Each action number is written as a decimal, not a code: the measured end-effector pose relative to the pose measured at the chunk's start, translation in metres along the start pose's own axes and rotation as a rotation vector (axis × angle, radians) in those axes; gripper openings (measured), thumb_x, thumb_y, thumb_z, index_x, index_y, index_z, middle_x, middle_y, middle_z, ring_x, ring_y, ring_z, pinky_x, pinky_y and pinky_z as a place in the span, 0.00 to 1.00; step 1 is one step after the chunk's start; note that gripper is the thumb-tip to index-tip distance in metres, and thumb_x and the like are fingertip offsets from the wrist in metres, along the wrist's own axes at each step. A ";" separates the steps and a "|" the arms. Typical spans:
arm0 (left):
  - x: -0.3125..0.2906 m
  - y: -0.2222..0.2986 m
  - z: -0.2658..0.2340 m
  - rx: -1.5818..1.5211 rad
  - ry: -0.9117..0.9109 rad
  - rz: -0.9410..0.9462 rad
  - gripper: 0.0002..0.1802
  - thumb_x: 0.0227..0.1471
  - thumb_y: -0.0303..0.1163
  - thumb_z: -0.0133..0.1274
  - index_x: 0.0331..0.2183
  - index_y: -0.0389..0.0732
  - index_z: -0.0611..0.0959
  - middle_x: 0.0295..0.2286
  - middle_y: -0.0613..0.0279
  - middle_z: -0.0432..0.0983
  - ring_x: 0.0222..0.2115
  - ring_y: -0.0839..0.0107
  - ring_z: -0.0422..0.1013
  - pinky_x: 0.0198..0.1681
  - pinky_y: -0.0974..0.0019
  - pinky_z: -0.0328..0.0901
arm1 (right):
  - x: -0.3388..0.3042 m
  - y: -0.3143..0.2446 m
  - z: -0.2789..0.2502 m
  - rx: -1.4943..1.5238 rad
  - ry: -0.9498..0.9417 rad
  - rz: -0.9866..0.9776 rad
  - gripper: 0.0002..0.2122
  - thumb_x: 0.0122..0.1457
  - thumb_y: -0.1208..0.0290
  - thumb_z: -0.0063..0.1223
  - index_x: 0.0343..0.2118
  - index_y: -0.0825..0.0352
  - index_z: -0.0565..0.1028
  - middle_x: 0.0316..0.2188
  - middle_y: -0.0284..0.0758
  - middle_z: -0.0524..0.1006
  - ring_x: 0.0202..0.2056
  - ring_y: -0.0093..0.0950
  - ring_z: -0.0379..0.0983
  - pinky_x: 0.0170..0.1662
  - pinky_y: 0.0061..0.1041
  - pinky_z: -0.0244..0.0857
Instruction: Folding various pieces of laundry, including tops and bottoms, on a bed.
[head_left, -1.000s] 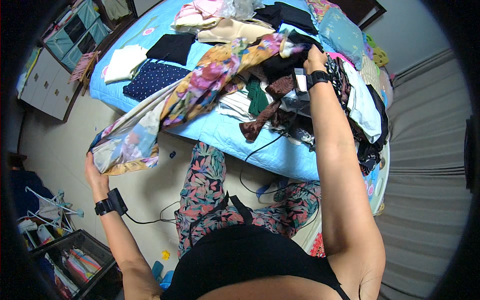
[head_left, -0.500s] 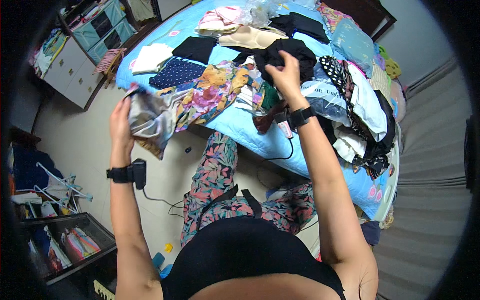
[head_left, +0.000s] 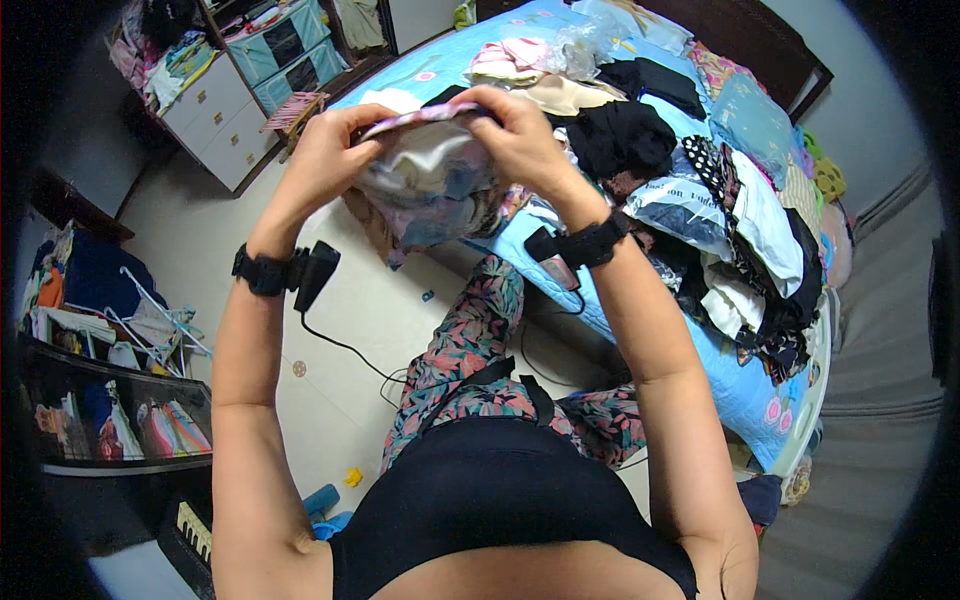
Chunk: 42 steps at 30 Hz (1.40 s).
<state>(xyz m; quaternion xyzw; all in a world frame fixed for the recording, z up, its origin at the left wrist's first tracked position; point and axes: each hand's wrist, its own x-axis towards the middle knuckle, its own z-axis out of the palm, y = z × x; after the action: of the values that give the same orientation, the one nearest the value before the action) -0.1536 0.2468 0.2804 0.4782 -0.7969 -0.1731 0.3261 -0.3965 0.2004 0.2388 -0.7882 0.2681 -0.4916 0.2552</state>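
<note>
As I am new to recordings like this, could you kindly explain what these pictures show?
No robot here: a person works bare-handed, wearing black wrist straps. Every picture comes from a fisheye camera on the person's head, looking down, so straight edges bend. The left hand and right hand together hold a patterned cloth by its upper edge. On the blue bed quilt lie a crumpled black garment, a clear plastic bag, a white garment and other clothes.
</note>
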 end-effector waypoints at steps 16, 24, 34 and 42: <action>-0.038 0.006 -0.139 0.422 0.928 0.398 0.22 0.53 0.46 0.54 0.48 0.50 0.81 0.39 0.62 0.81 0.35 0.72 0.78 0.37 0.70 0.73 | 0.041 -0.078 0.084 0.297 -0.236 -0.084 0.14 0.61 0.76 0.46 0.49 0.72 0.72 0.35 0.34 0.76 0.40 0.20 0.69 0.44 0.19 0.64; -0.085 -0.048 -0.114 0.961 0.767 0.178 0.23 0.45 0.19 0.42 0.43 0.43 0.82 0.36 0.51 0.75 0.39 0.56 0.73 0.50 0.61 0.65 | 0.028 -0.025 0.087 -0.132 0.035 0.035 0.11 0.58 0.75 0.48 0.41 0.72 0.77 0.37 0.40 0.77 0.41 0.34 0.74 0.46 0.25 0.65; -0.087 -0.087 -0.049 0.768 0.634 0.119 0.13 0.49 0.20 0.51 0.38 0.40 0.82 0.35 0.53 0.79 0.37 0.55 0.75 0.42 0.59 0.69 | -0.002 0.032 0.072 -0.324 0.156 -0.140 0.09 0.59 0.75 0.51 0.42 0.65 0.75 0.32 0.42 0.76 0.35 0.44 0.74 0.38 0.37 0.67; -0.091 -0.098 -0.044 0.603 0.556 0.057 0.11 0.51 0.21 0.52 0.38 0.40 0.82 0.34 0.54 0.77 0.38 0.55 0.72 0.42 0.57 0.67 | -0.010 0.032 0.063 -0.489 0.032 -0.174 0.06 0.56 0.72 0.57 0.32 0.70 0.78 0.27 0.40 0.70 0.31 0.41 0.70 0.35 0.35 0.66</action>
<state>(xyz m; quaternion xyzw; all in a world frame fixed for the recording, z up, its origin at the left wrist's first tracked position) -0.0298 0.2809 0.2231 0.5588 -0.7062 0.2131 0.3789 -0.3482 0.1927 0.1873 -0.8386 0.3141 -0.4449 0.0097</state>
